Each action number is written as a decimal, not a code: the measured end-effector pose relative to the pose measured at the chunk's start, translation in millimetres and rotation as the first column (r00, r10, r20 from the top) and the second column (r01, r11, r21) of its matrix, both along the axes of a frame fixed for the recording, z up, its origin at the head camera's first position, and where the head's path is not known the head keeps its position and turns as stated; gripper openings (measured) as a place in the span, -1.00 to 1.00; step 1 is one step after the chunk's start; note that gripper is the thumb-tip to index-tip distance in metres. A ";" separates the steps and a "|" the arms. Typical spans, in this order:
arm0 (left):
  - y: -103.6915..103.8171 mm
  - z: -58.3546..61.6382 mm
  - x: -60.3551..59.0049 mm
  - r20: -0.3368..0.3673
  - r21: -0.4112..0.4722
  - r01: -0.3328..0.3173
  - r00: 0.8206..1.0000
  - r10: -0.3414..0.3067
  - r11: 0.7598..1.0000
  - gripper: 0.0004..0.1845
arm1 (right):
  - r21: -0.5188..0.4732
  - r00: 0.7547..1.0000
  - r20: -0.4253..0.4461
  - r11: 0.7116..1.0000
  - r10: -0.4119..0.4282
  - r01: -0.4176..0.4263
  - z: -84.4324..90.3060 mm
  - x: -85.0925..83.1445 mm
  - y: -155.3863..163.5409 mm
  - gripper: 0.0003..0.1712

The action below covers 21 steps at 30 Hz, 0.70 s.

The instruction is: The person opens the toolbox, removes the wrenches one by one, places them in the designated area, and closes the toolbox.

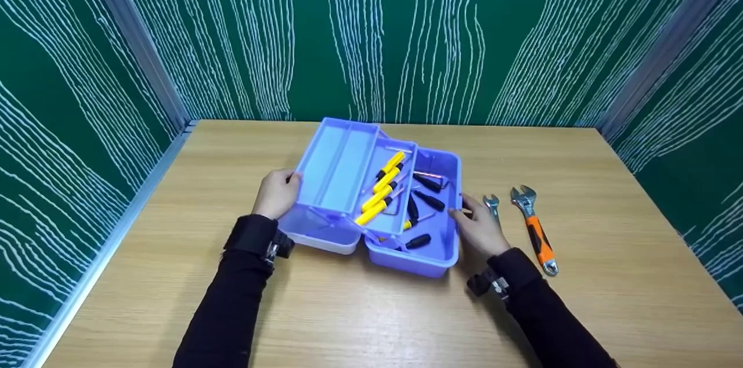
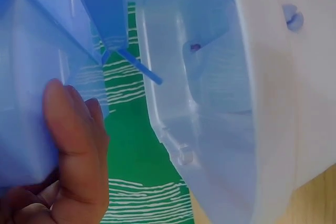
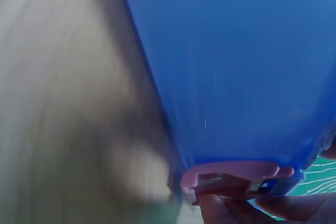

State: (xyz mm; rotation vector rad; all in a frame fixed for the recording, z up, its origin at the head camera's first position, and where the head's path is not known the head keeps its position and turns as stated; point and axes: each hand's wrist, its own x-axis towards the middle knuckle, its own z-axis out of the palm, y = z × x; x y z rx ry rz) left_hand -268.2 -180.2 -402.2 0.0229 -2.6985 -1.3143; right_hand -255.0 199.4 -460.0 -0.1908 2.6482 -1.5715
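Observation:
A purple toolbox [image 1: 406,263] stands unfolded on the table, its trays raised over the pale lid [image 1: 322,241]. My left hand [image 1: 277,194] grips the left edge of the upper tray [image 1: 325,165], whose compartments look bare. In the left wrist view its thumb [image 2: 60,108] lies against the tray wall, beside the lid's inside. The lower tray holds several yellow-handled screwdrivers [image 1: 374,212]; several black-handled ones [image 1: 429,201] lie in the base. My right hand [image 1: 480,228] holds the base's right side, fingers at a pink latch [image 3: 236,170] in the right wrist view.
Right of the toolbox lies an adjustable wrench [image 1: 540,234] with an orange and black handle. A smaller wrench [image 1: 492,205] lies right behind my right hand, partly covered. Green walls with white lines [image 1: 360,37] border the wooden table [image 1: 371,316] at the back and sides.

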 end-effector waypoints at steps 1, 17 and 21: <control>-1.0 -0.6 0.1 0.002 0.020 -0.003 1.000 0.003 1.000 -0.62 | 0.000 1.000 -0.001 1.000 -0.007 0.007 -0.6 0.2 -0.5 -0.38; -30.4 -21.9 5.1 0.114 0.074 -0.113 0.988 0.104 0.991 -0.53 | -0.054 0.998 0.003 0.996 -0.064 0.064 -7.0 1.4 -5.5 -0.41; -30.3 -35.1 8.1 0.168 -0.059 -0.005 0.986 0.015 0.998 -0.52 | -0.070 0.997 -0.011 0.994 -0.080 0.079 -7.7 3.0 -6.4 -0.43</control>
